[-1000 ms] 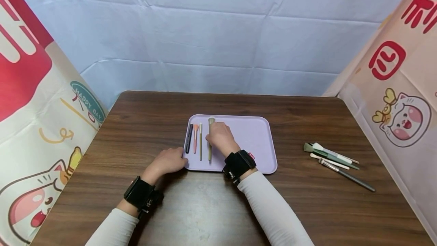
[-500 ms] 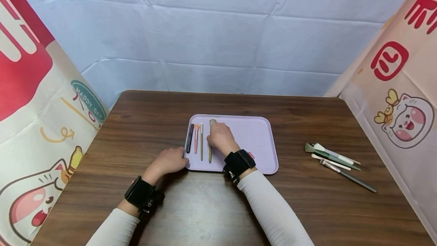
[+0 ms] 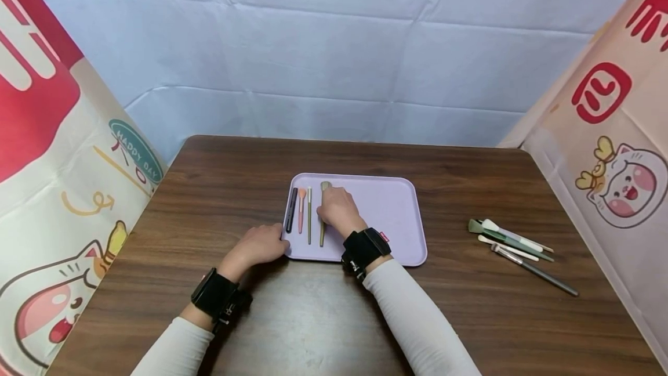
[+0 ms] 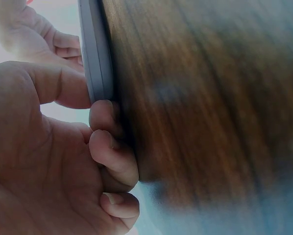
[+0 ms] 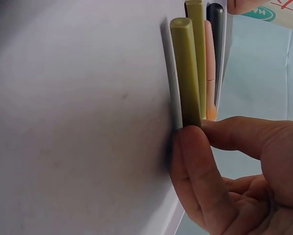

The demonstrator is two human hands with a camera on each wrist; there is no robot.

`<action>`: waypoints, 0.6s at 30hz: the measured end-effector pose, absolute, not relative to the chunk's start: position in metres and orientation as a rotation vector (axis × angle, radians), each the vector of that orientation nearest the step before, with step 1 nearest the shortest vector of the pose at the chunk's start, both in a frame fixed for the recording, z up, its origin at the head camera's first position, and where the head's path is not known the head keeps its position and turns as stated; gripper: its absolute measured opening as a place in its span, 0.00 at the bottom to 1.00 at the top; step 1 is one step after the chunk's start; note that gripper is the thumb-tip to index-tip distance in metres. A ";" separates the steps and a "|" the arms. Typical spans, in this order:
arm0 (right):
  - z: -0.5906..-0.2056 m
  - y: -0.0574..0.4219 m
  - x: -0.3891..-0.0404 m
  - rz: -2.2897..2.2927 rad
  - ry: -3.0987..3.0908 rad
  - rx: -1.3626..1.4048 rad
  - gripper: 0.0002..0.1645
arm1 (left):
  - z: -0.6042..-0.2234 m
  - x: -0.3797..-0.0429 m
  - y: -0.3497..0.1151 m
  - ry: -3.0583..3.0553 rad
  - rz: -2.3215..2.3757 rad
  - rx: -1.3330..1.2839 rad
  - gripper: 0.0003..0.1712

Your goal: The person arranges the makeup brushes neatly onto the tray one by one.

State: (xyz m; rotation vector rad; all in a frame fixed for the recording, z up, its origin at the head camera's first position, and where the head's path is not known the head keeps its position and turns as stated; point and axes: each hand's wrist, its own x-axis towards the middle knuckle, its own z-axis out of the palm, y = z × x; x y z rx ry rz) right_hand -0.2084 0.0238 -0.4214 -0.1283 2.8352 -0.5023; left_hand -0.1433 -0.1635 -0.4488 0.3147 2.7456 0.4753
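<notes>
My right hand [image 3: 340, 212] pinches an olive-handled makeup brush [image 3: 322, 237] between thumb and fingers over the lilac tray [image 3: 388, 210]. In the right wrist view the handle [image 5: 188, 73] points away from the fingertips, close over the tray; the hand covers the brush's middle in the head view. Left of it, a thin olive brush [image 3: 309, 217], a pink brush with orange bristles [image 3: 301, 214] and a black pen-like stick [image 3: 291, 212] lie side by side. At the tray's near left corner, my left hand [image 3: 260, 243] grips the rim, thumb above and fingers curled against the outer side.
A loose pile of several makeup brushes, among them a green one [image 3: 514, 242] and a grey-black one [image 3: 543, 274], lies on the wooden table [image 3: 459, 318] at the right. A pale cloth [image 3: 334, 62] hangs behind the table, with printed cloths at both sides.
The head view has shifted very slightly. Both hands, the brush and the tray otherwise stay in place.
</notes>
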 end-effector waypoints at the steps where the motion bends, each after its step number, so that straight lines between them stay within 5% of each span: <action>1: -0.422 0.024 -0.209 -0.510 2.830 -0.123 0.09 | -0.448 -0.143 -0.163 2.745 0.475 0.318 0.13; 18: -0.423 0.023 -0.210 -0.484 2.812 -0.119 0.22 | -0.443 -0.141 -0.162 2.739 0.480 0.326 0.13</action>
